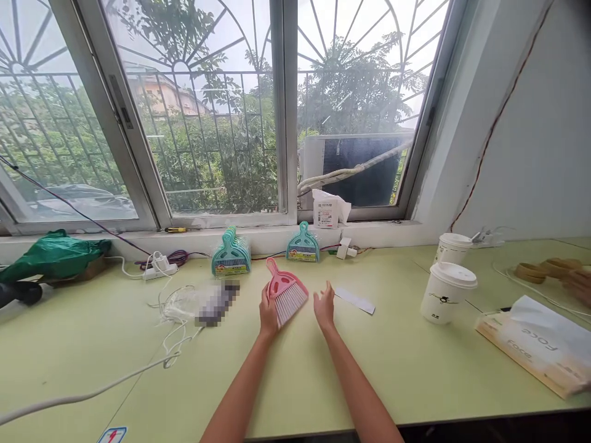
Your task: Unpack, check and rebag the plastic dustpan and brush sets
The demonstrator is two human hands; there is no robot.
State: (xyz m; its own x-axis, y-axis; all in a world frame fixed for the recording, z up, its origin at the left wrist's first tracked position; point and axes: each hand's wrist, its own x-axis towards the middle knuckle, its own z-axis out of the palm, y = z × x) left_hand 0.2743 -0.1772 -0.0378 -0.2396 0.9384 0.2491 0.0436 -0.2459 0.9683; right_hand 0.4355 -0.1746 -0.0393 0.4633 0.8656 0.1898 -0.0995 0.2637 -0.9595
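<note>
A pink dustpan and brush set [290, 301], its white bristles facing me, is held upright and slightly tilted above the table in my left hand [268, 312]. The fingers of that hand wrap round its left edge. To the right of the set, apart from it, my right hand [325, 306] is raised with its fingers spread and nothing in them. A white paper strip [355, 301] lies just beyond that hand. Against the wall behind stand a stack of teal dustpan sets [231, 253] and another teal dustpan set [303, 243], both with yellow labels.
At right stand two lidded paper cups [447, 295] and a tissue pack [535, 351]; beyond them, another person's hand [577, 283] is near tape rolls [530, 272]. At left are white cables [173, 307], a blurred-out object [217, 303], a power strip [160, 268] and a green bag [55, 253].
</note>
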